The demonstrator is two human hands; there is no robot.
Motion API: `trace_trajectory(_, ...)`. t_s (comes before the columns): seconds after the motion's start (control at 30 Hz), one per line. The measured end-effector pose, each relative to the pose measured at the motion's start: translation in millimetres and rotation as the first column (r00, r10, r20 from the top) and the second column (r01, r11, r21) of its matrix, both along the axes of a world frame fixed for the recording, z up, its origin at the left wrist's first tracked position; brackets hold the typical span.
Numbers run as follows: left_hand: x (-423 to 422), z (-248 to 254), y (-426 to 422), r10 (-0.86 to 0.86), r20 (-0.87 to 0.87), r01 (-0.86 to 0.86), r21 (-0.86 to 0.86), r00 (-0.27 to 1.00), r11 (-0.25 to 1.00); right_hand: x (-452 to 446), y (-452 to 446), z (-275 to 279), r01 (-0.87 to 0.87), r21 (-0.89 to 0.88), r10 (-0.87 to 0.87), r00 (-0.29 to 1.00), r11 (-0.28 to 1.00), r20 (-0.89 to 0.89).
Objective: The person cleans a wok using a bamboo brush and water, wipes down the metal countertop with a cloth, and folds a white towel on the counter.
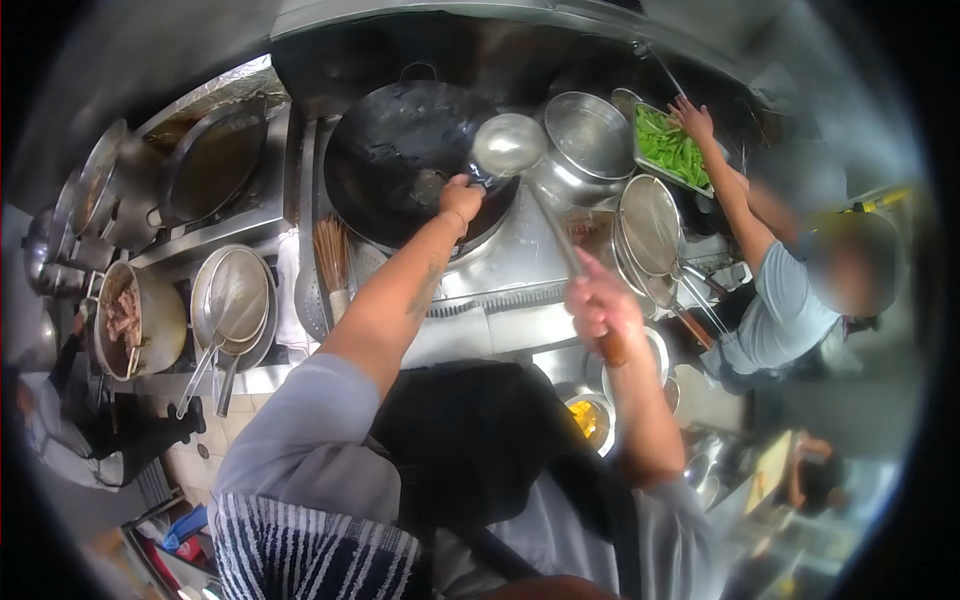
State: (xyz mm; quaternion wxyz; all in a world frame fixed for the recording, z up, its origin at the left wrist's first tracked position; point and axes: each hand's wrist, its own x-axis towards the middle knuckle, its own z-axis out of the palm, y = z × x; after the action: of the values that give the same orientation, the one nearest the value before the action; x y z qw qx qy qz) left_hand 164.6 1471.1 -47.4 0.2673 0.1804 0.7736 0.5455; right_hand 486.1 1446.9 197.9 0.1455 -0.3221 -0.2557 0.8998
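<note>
A large black wok [395, 135] sits on the steel stove, with a little liquid in its bottom. My left hand [462, 200] is closed at the wok's near right edge, on something dark that I cannot make out clearly. The wooden-ended handle of a steel ladle [510, 145] is in my right hand [603, 305], which is slightly blurred. The ladle's bowl is raised over the wok's right rim, beside a steel pot [588, 135].
Strainers [650, 225] rest right of the stove top. A co-worker at the right reaches over a tray of green vegetables [670, 150]. A bamboo brush [331, 255], more strainers [238, 295] and a pot of meat [160, 320] are left. Another person stands far left.
</note>
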Motion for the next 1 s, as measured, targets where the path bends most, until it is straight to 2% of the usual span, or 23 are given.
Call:
trace_trajectory(0.03,-4.6,30.3,-8.0,-0.041,0.135,0.058,-0.122,0.990,0.991,-2.9,-11.0,2.9,-0.042,0.100,0.034,0.996,0.994,0.086)
trace_trajectory(0.07,-21.3,-52.4,26.9,0.261,-0.001,-0.260,-0.090,0.965,0.961,-6.2,-22.0,6.7,-0.091,0.193,0.057,0.983,0.977,0.174)
trace_trajectory(0.1,-22.2,-23.0,19.1,0.273,0.249,-0.255,-0.102,0.929,0.962,-9.3,-29.2,8.4,-0.168,0.311,0.074,0.953,0.935,0.293)
trace_trajectory(0.13,-24.5,13.8,6.8,0.270,0.483,-0.246,-0.115,0.833,0.963,-9.7,-32.5,0.0,-0.243,0.463,0.072,0.932,0.852,0.355)
trace_trajectory(0.2,-42.5,24.2,5.1,0.121,0.489,-0.156,0.031,0.864,0.987,-6.7,-15.2,-34.9,-0.339,0.710,-0.013,0.898,0.617,0.440)
trace_trajectory(0.23,-61.9,-1.7,12.5,0.008,0.384,-0.052,0.102,0.923,0.993,-4.8,-3.6,-55.0,-0.368,0.769,-0.058,0.884,0.522,0.463)
trace_trajectory(0.27,-66.2,7.8,8.9,-0.006,0.385,-0.038,0.109,0.923,0.993,-7.0,18.0,-75.4,-0.416,0.878,-0.245,0.849,0.236,0.468)
trace_trajectory(0.3,-66.1,25.3,0.0,-0.040,0.172,0.039,0.008,0.984,0.999,-11.4,36.0,-82.6,-0.479,0.876,-0.419,0.810,-0.065,0.411)
trace_trajectory(0.33,-62.7,36.1,-10.8,-0.096,-0.045,0.090,-0.108,0.994,0.990,-24.2,45.1,-67.6,-0.582,0.809,-0.461,0.697,0.084,0.549)
trace_trajectory(0.37,-59.5,36.5,-22.5,-0.105,-0.046,0.100,-0.105,0.993,0.989,-42.4,56.3,-53.6,-0.668,0.705,-0.447,0.569,0.238,0.690)
trace_trajectory(0.43,-44.8,37.7,-44.3,-0.156,-0.426,0.066,-0.219,0.891,0.974,-68.5,96.9,-84.2,-0.683,0.659,-0.513,0.463,0.313,0.723)
trace_trajectory(0.5,-11.2,81.2,-78.4,-0.307,-0.499,0.143,-0.340,0.810,0.930,-93.9,121.8,-96.0,-0.670,0.620,-0.519,0.389,0.409,0.761)
trace_trajectory(0.6,31.8,88.8,-116.5,-0.368,-0.610,0.197,-0.330,0.702,0.923,-118.9,182.3,-172.3,-0.617,0.714,-0.688,0.360,0.331,0.631)
trace_trajectory(0.63,42.8,86.6,-128.3,-0.426,-0.603,0.227,-0.379,0.675,0.897,-122.5,195.3,-170.4,-0.614,0.715,-0.691,0.356,0.334,0.629)
trace_trajectory(0.67,49.7,84.9,-134.9,-0.484,-0.592,0.256,-0.429,0.644,0.866,-124.3,206.7,-167.0,-0.192,0.764,-0.540,0.604,0.616,0.587)
trace_trajectory(0.7,53.0,75.7,-135.8,-0.490,-0.591,0.264,-0.430,0.640,0.863,-121.4,220.3,-169.9,0.222,0.557,-0.471,0.807,0.800,0.355)
trace_trajectory(0.73,55.4,60.8,-137.1,-0.523,-0.593,0.306,-0.432,0.612,0.848,-119.3,225.3,-161.1,0.516,0.120,-0.528,0.837,0.848,0.139)
trace_trajectory(0.77,55.4,45.4,-144.8,-0.552,-0.592,0.338,-0.440,0.588,0.832,-101.0,223.6,-155.9,0.532,-0.210,-0.558,0.825,0.821,-0.090)
trace_trajectory(0.8,57.4,43.1,-150.4,-0.571,-0.648,0.352,-0.450,0.503,0.821,-89.8,233.0,-162.6,0.435,-0.304,-0.503,0.842,0.848,-0.197)
trace_trajectory(0.83,61.8,43.0,-154.7,-0.588,-0.687,0.350,-0.474,0.427,0.808,-87.6,193.2,-138.4,0.652,-0.138,-0.667,0.723,0.745,-0.179)
trace_trajectory(0.87,68.3,56.9,-157.7,-0.549,-0.664,0.324,-0.443,0.508,0.836,-76.7,197.2,-134.2,0.434,-0.496,-0.614,0.735,0.752,-0.288)
trace_trajectory(0.93,65.8,60.2,-155.7,-0.632,-0.603,0.310,-0.557,0.487,0.770,-67.2,187.8,-111.4,0.278,-0.469,-0.467,0.810,0.838,-0.355)
trace_trajectory(1.0,66.2,53.8,-155.3,-0.591,-0.639,0.257,-0.541,0.493,0.800,-57.6,174.5,-78.4,0.090,-0.421,-0.280,0.866,0.903,-0.414)
